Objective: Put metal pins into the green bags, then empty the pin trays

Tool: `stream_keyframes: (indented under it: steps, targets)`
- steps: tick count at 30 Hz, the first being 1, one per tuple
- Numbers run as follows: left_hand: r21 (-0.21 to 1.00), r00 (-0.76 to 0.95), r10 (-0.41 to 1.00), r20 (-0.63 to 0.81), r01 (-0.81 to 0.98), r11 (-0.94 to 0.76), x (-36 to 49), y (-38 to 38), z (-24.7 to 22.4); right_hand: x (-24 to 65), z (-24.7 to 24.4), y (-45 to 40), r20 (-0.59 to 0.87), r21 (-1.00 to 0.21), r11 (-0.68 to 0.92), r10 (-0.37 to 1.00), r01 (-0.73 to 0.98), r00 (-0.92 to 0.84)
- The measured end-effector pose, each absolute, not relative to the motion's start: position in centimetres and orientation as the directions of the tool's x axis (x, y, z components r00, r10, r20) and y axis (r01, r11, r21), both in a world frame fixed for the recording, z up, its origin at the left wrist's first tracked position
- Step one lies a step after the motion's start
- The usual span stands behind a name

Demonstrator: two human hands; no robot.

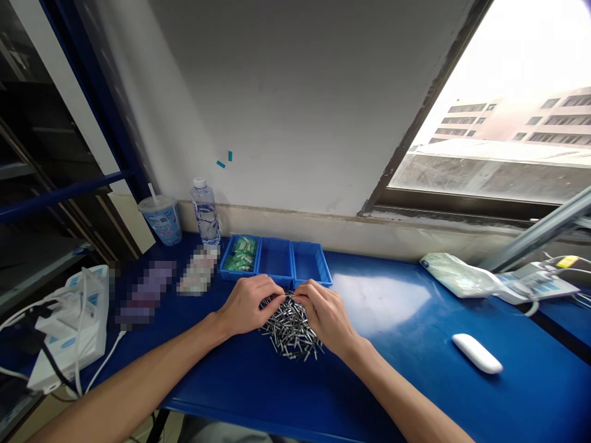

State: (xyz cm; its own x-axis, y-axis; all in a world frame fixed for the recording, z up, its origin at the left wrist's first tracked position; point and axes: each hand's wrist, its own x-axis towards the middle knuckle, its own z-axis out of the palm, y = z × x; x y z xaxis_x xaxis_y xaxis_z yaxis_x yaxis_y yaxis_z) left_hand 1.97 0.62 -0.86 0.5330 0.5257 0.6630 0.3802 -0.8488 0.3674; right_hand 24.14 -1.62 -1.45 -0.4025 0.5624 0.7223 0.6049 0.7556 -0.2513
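A heap of small, thin silvery metal pieces (292, 335), like pins or rivets with some dark ones among them, lies on the blue table. Over its far edge, my left hand (253, 303) is closed, thumb and fingertips pinched together. My right hand (324, 312) is closed in the same way from the other side, its fingertips close to those of the left. Whatever is between the fingers is too small to make out. Just beyond the hands stand three joined blue bins; the left bin (223, 266) holds green-and-white items, while the middle bin (276, 253) and right bin (308, 255) show bare floors.
At the back left stand a lidded cup (162, 221) with a straw and a clear bottle (205, 212). Power strips (78, 332) with cables lie at the far left. To the right are a white oblong object (477, 353) and a pale plastic packet (459, 275).
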Motion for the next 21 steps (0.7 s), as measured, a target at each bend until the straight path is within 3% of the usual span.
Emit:
stream_keyframes:
  steps: [13,18,21]
  targets:
    - [0.391,0.510,0.545,0.666,0.383,-0.837,1.7,0.6,-0.6,24.9,-1.0,-1.4,0.745,-0.205,0.747,0.538,0.633,-0.394]
    - [0.386,0.492,0.551,0.674,0.401,-0.831,1.4,1.2,-0.1,26.2,-1.1,-0.1,0.803,-0.276,0.561,0.581,0.781,-0.133]
    - [0.348,0.465,0.516,0.719,0.402,-0.847,0.3,1.0,1.2,27.0,-1.4,0.7,0.802,-0.281,0.488,0.592,0.826,-0.077]
